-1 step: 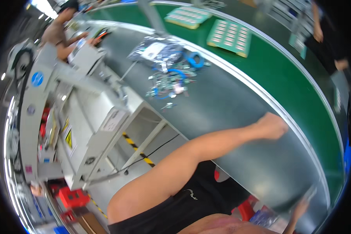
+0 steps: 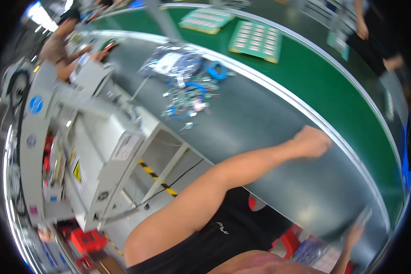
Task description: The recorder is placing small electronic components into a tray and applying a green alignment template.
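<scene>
My left hand (image 2: 313, 141) is closed into a fist at the far side of the grey work table (image 2: 242, 123), near the pale metal rail. What its fingers hold, if anything, is hidden. At the lower right my right hand (image 2: 354, 235) grips a thin, pale, see-through piece (image 2: 364, 216), blurred by motion; its kind cannot be made out. Farther left on the table lies a loose heap of small parts (image 2: 187, 100) with blue wires among them. Behind the heap rest a shiny silvery plastic bag (image 2: 171, 64) and a roll of blue tape (image 2: 217, 70).
Beyond the rail runs a green conveyor belt (image 2: 301, 75) carrying two pale green panels (image 2: 255, 41) with rows of pieces. A white machine (image 2: 96, 150) stands at left, and a co-worker (image 2: 57, 50) sits past it. Another person (image 2: 370, 45) is at far right. A red stool (image 2: 287, 244) is beside me.
The whole view has shifted slightly, so the table, heap and panels appear a little farther left. Both hands keep about the same pose.
</scene>
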A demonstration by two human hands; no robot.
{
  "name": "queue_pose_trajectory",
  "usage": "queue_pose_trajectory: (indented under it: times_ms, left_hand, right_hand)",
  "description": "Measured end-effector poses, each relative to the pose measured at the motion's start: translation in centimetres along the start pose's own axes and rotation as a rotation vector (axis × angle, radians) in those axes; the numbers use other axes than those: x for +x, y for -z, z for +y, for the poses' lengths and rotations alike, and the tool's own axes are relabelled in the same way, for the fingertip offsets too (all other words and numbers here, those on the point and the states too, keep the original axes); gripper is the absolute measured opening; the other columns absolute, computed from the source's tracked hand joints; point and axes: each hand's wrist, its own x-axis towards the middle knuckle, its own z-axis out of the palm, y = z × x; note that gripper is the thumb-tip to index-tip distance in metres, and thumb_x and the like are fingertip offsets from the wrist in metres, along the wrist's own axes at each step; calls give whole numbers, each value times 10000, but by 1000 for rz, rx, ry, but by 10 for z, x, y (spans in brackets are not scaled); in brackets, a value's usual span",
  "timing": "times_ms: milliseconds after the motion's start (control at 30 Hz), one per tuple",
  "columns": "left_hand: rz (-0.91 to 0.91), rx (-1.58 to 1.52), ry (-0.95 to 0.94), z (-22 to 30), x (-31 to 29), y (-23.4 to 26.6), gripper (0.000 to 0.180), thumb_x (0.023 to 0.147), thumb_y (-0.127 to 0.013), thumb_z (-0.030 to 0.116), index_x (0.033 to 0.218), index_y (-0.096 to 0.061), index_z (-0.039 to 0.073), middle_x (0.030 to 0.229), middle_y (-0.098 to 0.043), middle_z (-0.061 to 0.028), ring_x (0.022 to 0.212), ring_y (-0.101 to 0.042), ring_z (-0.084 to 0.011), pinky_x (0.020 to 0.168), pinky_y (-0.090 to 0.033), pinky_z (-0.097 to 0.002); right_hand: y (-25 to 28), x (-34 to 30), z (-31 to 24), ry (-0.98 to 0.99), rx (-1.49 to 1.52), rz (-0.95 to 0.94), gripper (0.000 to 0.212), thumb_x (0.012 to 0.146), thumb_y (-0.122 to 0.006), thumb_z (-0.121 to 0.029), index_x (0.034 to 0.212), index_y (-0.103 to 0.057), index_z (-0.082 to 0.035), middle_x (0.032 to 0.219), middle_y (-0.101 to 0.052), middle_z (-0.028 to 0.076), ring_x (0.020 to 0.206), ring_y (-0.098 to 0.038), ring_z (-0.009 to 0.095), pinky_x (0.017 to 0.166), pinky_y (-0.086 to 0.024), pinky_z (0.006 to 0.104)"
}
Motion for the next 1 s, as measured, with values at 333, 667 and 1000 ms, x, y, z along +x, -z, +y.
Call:
queue_pose_trajectory:
  times_ms: [333, 667, 1000]
  left_hand:
    - [-26, 95, 70, -12, 4, 11, 168, 900, -584, 179, 974, -735, 178, 963, -731, -51, 874, -696, -280, 755, -547, -372]
    - [-58, 61, 88, -6, 4, 0, 176, 907, -560, 148, 952, -730, 135, 887, -718, -64, 766, -661, -277, 710, -511, -364]
    - [-42, 69, 82, -7, 5, 2, 172, 910, -568, 135, 954, -733, 109, 895, -721, -90, 760, -669, -280, 714, -516, -373]
  right_hand:
    - [58, -15, -157, -401, 170, 32, 559, 916, -549, -487, 1186, -546, 2, 1082, -672, 299, 1026, -644, 477, 888, -509, 530]
    - [73, -30, -162, -495, 183, -24, 536, 911, -520, -463, 1160, -533, 11, 1120, -668, 276, 1060, -644, 454, 940, -501, 524]
    - [71, -26, -162, -489, 192, -33, 549, 918, -506, -471, 1180, -530, 11, 1138, -662, 272, 1076, -640, 446, 950, -498, 519]
